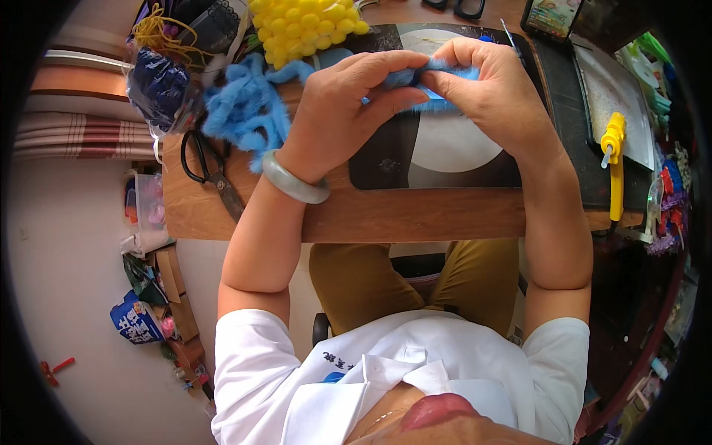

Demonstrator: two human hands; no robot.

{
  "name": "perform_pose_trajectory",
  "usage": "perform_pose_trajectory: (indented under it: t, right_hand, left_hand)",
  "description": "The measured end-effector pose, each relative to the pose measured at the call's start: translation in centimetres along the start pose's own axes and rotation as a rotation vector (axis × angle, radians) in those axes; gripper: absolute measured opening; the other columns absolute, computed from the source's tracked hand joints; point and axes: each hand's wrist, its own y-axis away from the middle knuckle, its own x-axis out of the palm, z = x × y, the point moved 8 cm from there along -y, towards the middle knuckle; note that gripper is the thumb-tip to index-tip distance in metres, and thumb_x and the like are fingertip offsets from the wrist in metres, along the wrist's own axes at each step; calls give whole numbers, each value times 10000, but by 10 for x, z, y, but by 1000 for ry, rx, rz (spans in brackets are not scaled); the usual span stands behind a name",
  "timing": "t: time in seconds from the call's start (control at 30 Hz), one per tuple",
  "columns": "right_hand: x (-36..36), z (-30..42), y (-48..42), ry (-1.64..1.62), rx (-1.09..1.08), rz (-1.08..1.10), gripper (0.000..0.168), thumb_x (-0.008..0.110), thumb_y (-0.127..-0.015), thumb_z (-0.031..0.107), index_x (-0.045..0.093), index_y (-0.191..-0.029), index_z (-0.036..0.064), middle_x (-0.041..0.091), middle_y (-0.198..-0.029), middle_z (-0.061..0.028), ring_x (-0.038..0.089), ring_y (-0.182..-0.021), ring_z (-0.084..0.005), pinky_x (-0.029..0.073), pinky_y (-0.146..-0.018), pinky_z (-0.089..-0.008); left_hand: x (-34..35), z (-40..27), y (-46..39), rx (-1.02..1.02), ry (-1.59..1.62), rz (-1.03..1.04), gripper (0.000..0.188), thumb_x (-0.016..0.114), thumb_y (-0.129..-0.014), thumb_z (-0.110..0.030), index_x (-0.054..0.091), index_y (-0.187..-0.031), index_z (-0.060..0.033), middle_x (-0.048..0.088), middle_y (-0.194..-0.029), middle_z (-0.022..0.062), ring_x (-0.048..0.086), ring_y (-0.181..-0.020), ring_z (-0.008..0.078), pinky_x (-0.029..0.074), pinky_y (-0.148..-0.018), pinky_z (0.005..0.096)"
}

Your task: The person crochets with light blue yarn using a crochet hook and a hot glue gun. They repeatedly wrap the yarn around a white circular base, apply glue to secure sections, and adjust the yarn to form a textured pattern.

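Both hands are raised over a dark mat with a pale round print [456, 144]. My left hand [350, 100], with a pale bangle [296, 183] on its wrist, pinches the left part of a fuzzy light-blue piece [436, 104]. Thumb and fingers of my right hand [489, 83] grip the same piece further right. A darker blue bit shows between the fingertips; its shape is mostly hidden. Left of my left hand lies a heap of fluffy light-blue chenille strips [250, 105], with one strip running towards that hand. Black-handled scissors [214, 172] rest near my left forearm.
A bag of yellow pompoms [306, 28] and a bag of dark blue material [161, 86] lie at the back left. On the right are a yellow hot glue gun [614, 161], a metal tray [612, 94] and a phone [552, 16]. The wooden table edge [411, 222] runs in front.
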Motion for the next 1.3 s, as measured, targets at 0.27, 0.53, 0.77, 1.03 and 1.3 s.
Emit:
perform_pose_trajectory:
  t: [0.27,0.53,0.77,1.03,1.3]
  right_hand:
    - [-3,6,2,-29,135,89,174,653,-815,156,645,-799,-17,576,-670,-13,493,-601,-52,411,-528,-217]
    - [-2,2,0,33,50,78,177,662,-812,155,638,-784,-18,556,-635,-21,483,-585,-55,397,-505,-221]
    - [3,24,5,81,-82,131,145,659,-803,117,644,-806,-27,604,-677,-75,547,-626,-92,448,-578,-240]
    - [4,23,5,64,-29,156,157,659,-816,139,643,-850,-13,617,-712,-71,567,-644,-113,457,-607,-245]
    - [9,14,4,41,-98,180,227,620,-849,119,581,-1050,21,536,-727,1,478,-617,-43,395,-532,-178]
  left_hand:
    - [4,12,4,-186,61,57,310,714,-772,-43,635,-1071,-24,637,-840,23,621,-703,66,478,-598,176]
    - [14,15,5,-237,175,181,300,692,-798,-36,610,-1085,-4,626,-876,23,641,-762,78,490,-641,163]
    - [33,25,12,-488,786,334,273,637,-856,-65,538,-1091,33,623,-904,48,649,-820,108,534,-727,204]
    - [36,25,14,-527,810,325,241,632,-860,-67,556,-1069,27,630,-866,35,651,-771,114,540,-682,208]
    - [31,22,12,-573,800,289,252,636,-861,-80,585,-1082,29,648,-859,45,642,-714,92,534,-643,199]
